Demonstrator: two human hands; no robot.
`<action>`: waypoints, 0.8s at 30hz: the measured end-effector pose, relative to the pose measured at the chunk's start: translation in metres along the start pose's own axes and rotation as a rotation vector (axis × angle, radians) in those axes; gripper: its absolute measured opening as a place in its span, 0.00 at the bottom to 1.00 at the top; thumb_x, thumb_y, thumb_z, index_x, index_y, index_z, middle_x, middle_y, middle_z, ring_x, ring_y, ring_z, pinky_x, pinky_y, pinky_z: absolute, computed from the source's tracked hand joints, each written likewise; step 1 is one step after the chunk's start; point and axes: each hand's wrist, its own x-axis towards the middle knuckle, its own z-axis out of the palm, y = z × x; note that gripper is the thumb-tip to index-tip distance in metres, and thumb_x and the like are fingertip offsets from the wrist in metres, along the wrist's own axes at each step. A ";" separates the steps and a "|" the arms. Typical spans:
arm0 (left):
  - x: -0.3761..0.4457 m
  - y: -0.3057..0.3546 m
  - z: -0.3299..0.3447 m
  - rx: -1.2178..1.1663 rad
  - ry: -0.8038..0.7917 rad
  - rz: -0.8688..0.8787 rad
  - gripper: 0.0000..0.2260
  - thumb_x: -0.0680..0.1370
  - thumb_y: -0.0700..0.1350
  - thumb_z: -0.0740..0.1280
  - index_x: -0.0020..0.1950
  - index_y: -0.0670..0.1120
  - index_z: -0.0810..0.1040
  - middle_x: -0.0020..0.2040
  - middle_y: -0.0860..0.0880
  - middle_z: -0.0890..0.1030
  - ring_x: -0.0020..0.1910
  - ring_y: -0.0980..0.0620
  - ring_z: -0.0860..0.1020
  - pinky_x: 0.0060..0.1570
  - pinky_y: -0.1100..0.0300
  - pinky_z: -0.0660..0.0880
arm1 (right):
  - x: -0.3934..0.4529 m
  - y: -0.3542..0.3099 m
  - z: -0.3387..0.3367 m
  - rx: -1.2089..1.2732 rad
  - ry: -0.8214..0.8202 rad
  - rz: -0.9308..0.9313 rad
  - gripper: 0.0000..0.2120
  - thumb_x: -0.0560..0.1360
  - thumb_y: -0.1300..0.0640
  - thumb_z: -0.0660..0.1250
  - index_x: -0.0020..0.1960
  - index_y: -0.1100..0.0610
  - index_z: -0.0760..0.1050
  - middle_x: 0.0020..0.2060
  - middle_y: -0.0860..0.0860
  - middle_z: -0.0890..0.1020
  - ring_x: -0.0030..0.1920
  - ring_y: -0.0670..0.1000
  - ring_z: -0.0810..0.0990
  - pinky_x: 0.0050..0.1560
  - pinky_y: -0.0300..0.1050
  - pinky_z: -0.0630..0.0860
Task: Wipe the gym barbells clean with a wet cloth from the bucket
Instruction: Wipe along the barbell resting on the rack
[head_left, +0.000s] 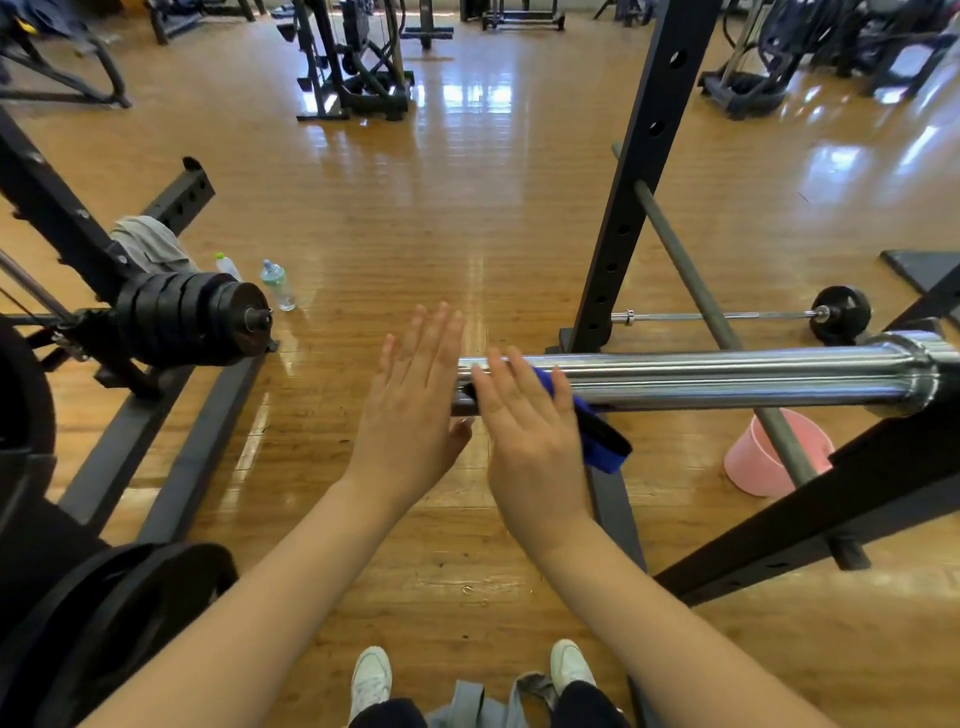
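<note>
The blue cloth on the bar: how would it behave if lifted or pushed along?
The blue cloth is probably floppy: its free end droops below the chrome bar. It likely slides easily on that smooth sleeve. The right hand presses it with straight fingers, so it may slip off once released.

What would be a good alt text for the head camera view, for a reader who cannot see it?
A person's right hand presses a blue cloth on the end of a chrome barbell sleeve, with the open left hand beside the sleeve's tip. A pink bucket stands on the wooden gym floor under the rack.
</note>
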 end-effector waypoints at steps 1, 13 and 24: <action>0.000 0.000 0.001 -0.028 0.003 -0.021 0.45 0.64 0.41 0.76 0.75 0.41 0.52 0.74 0.40 0.62 0.74 0.45 0.55 0.71 0.53 0.46 | 0.004 -0.008 0.001 0.015 -0.030 -0.012 0.19 0.75 0.67 0.55 0.63 0.63 0.76 0.61 0.58 0.78 0.66 0.56 0.73 0.72 0.54 0.55; 0.007 0.001 0.002 0.109 0.029 -0.023 0.38 0.60 0.30 0.77 0.68 0.35 0.66 0.67 0.37 0.72 0.68 0.37 0.69 0.66 0.42 0.61 | -0.002 0.050 -0.045 -0.054 -0.031 0.182 0.22 0.71 0.72 0.61 0.64 0.64 0.74 0.62 0.59 0.77 0.67 0.56 0.69 0.70 0.58 0.61; 0.030 0.000 -0.016 -0.228 -0.267 -0.178 0.24 0.71 0.33 0.66 0.66 0.48 0.69 0.67 0.48 0.72 0.70 0.49 0.66 0.65 0.57 0.64 | 0.029 -0.005 -0.017 -0.020 -0.225 -0.052 0.23 0.72 0.66 0.54 0.62 0.61 0.77 0.59 0.55 0.80 0.62 0.54 0.77 0.66 0.53 0.65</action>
